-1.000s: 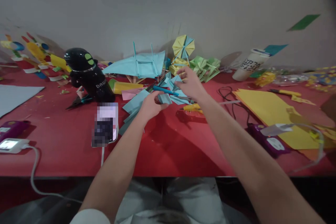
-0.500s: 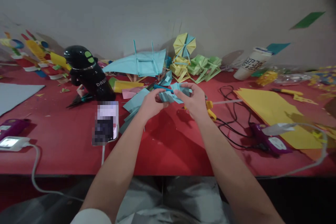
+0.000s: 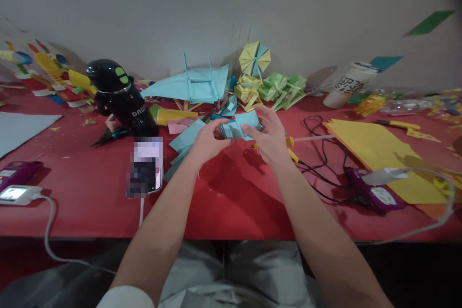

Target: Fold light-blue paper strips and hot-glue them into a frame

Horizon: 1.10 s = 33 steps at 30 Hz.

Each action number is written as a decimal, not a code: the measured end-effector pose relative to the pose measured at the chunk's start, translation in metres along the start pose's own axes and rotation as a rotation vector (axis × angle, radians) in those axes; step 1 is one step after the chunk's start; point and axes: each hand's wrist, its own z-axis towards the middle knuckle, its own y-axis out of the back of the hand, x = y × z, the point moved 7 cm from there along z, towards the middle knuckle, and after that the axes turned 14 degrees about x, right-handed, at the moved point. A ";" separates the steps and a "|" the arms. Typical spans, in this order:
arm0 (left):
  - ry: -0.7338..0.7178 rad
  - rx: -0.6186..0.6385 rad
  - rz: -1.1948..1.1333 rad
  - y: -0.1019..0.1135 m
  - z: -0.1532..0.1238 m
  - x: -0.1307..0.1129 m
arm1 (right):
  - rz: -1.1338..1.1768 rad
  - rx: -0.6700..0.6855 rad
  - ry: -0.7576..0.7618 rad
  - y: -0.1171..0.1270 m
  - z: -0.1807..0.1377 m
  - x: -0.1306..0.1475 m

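Note:
Light-blue folded paper (image 3: pixel 247 121) with pleats spans the space between my two hands, a little above the red tabletop. My left hand (image 3: pixel 211 140) is closed on its pleated left end. On the other side, my right hand (image 3: pixel 270 131) pinches the flatter right part, thumb in front. Some of the paper is covered by my fingers. Loose light-blue sheets (image 3: pixel 188 135) lie just left of my left hand. A yellow-handled glue gun (image 3: pixel 290 147), partly hidden by my right hand, rests beside it with a glue stick at its back.
At the back stand a light-blue paper model (image 3: pixel 204 84), yellow and green paper models (image 3: pixel 254 60) and a paper cup (image 3: pixel 350 84). A black bottle (image 3: pixel 122 98) and a phone (image 3: pixel 144 167) are on the left. Yellow sheets (image 3: pixel 382 159), cables and a purple power strip (image 3: pixel 373 191) lie right.
The paper between my hands has opened out; its right part now shows as a flat, wider face. My right hand has shifted slightly and the view has tilted a little.

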 end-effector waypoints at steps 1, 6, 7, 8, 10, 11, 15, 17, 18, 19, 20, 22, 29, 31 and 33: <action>0.001 -0.001 0.011 0.000 0.000 -0.001 | -0.004 0.001 -0.009 0.000 0.000 0.000; -0.005 0.009 0.039 0.000 -0.001 -0.004 | 0.040 -0.039 0.015 0.004 0.000 -0.004; -0.012 0.015 0.036 -0.001 -0.001 -0.005 | 0.046 -0.044 0.017 0.004 0.001 -0.005; -0.019 0.020 0.035 -0.002 -0.001 -0.006 | 0.052 -0.048 0.018 0.005 0.001 -0.006; -0.035 0.032 0.032 -0.003 -0.002 -0.007 | 0.068 -0.057 0.013 0.006 0.001 -0.008; -0.043 0.042 0.026 -0.004 -0.002 -0.008 | 0.079 -0.063 0.010 0.006 0.001 -0.008; -0.078 0.075 0.006 -0.006 -0.002 -0.010 | 0.135 -0.084 0.006 0.007 0.000 -0.008; -0.088 0.084 0.005 -0.007 -0.002 -0.011 | 0.148 -0.082 0.011 0.005 -0.001 -0.007; -0.092 0.086 0.006 -0.007 -0.002 -0.012 | 0.146 -0.076 0.011 0.005 -0.001 -0.006; -0.094 0.086 0.004 -0.007 -0.002 -0.012 | 0.141 -0.069 0.010 0.004 -0.001 -0.005; -0.095 0.085 0.000 -0.007 -0.002 -0.012 | 0.134 -0.061 0.007 0.003 -0.001 -0.004; -0.100 0.084 -0.008 -0.007 -0.002 -0.012 | 0.126 -0.048 0.004 0.002 -0.001 -0.003; -0.139 0.118 -0.057 -0.010 -0.001 -0.013 | 0.041 -0.047 0.041 0.003 -0.001 -0.001; -0.145 0.135 -0.082 -0.010 -0.001 -0.012 | 0.022 -0.042 0.049 0.003 -0.001 -0.001; -0.153 0.148 -0.099 -0.011 -0.001 -0.012 | 0.002 -0.034 0.064 0.002 -0.002 0.000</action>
